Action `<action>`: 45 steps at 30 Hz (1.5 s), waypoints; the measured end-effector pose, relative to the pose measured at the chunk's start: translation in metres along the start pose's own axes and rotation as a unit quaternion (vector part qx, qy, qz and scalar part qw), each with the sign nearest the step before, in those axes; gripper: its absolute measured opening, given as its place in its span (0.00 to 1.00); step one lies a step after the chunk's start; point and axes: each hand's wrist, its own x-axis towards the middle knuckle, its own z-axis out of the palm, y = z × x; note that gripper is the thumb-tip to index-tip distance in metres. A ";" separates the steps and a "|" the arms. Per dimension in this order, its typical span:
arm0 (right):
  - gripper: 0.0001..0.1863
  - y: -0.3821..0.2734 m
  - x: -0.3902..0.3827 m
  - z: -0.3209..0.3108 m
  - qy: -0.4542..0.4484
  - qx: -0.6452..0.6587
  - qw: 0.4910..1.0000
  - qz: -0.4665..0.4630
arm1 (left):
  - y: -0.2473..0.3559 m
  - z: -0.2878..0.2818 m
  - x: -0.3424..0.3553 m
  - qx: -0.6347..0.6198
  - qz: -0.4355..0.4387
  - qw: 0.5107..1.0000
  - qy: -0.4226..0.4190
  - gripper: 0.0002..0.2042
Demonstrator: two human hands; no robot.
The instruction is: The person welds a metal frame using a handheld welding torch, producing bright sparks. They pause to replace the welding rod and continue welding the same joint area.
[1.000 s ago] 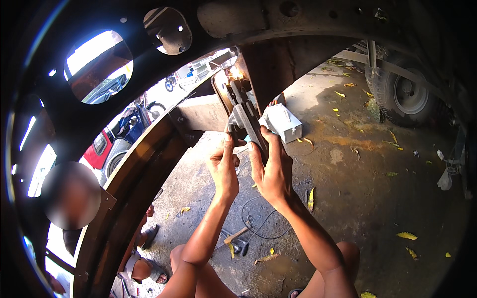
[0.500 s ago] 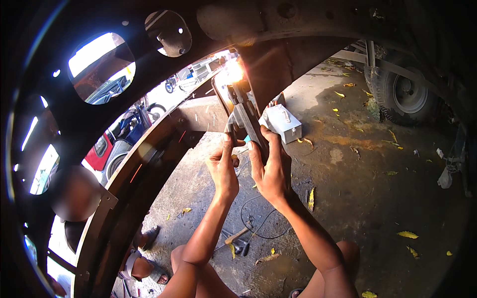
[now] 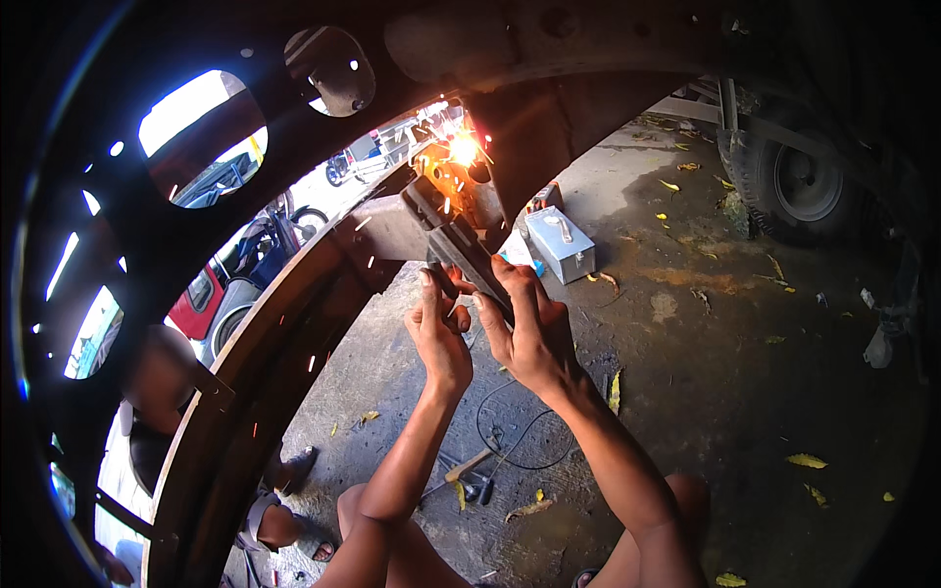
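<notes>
both bare hands are raised at the middle of the view, working on one dark clamp-like tool [image 3: 469, 257], which slants from lower right to upper left just below a bright glow. the right hand [image 3: 534, 338] wraps round its lower end, thumb on the near side and fingers bent along the far side. the left hand [image 3: 438, 343] is lower and to the left, fingers curled, pinching a short dark lever [image 3: 443, 278] under the tool between thumb and forefinger. the tool's blocky upper end lies in front of an upright metal bracket [image 3: 477, 201], lit orange; whether the two touch cannot be told. a white-hot spark [image 3: 464, 149] burns at the top of this bracket, and bright streaks fly out from it. a pale crosspiece [image 3: 390, 227] meets a long steel beam [image 3: 245, 392] on the left, below a dark frame [image 3: 294, 137] with rounded holes. beyond the beam is a co-worker [image 3: 157, 382], head blurred, and a sandaled foot [image 3: 321, 551] shows near its lower end. on the concrete floor [image 3: 706, 392] are a silver metal box [image 3: 561, 253], a looped black cable [image 3: 479, 423], a hammer [image 3: 469, 465] with a wooden handle, and scattered yellow leaves [image 3: 806, 461]. a large wheel [image 3: 804, 181] stands at upper right.
</notes>
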 end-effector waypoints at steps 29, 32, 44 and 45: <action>0.22 -0.010 0.005 0.012 0.036 -0.034 0.993 0.103 | 0.000 -0.006 0.003 0.057 -0.044 0.997 0.024 0.18; 0.22 -0.008 0.004 0.012 0.040 -0.038 0.994 0.099 | 0.002 -0.004 0.004 0.053 -0.041 0.998 0.018 0.16; 0.20 -0.013 0.007 0.006 0.014 -0.017 0.989 0.144 | -0.002 -0.008 0.005 0.079 -0.050 0.995 0.019 0.15; 0.20 -0.013 0.007 0.006 0.014 -0.016 0.989 0.144 | -0.002 -0.008 0.006 0.078 -0.050 0.996 0.017 0.15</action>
